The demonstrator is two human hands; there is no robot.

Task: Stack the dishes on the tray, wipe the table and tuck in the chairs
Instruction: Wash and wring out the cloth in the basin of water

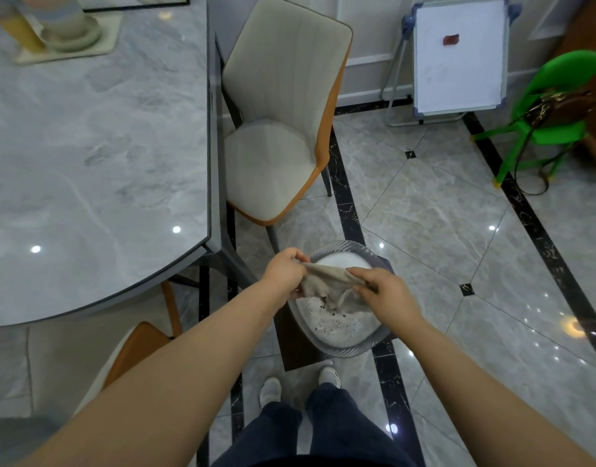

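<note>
A beige cloth [326, 284] is stretched between my left hand [284, 273] and my right hand [387, 293], both gripping it above a grey bin [379, 257] on the floor. The bin's white liner holds dark crumbs [333, 320]. The grey marble table [94, 156] fills the left side. At its far left corner a pale tray [101, 45] carries stacked dishes [59, 20]. A white chair with an orange shell [276, 129] stands pulled out from the table's right edge. A second orange-backed chair [138, 345] sits by the near edge, under my left arm.
A small whiteboard on a folding stand [458, 55] leans against the wall at the back right. A green plastic chair [552, 123] with a brown bag on it stands at the far right. My feet [300, 382] are on the glossy tiled floor just behind the bin.
</note>
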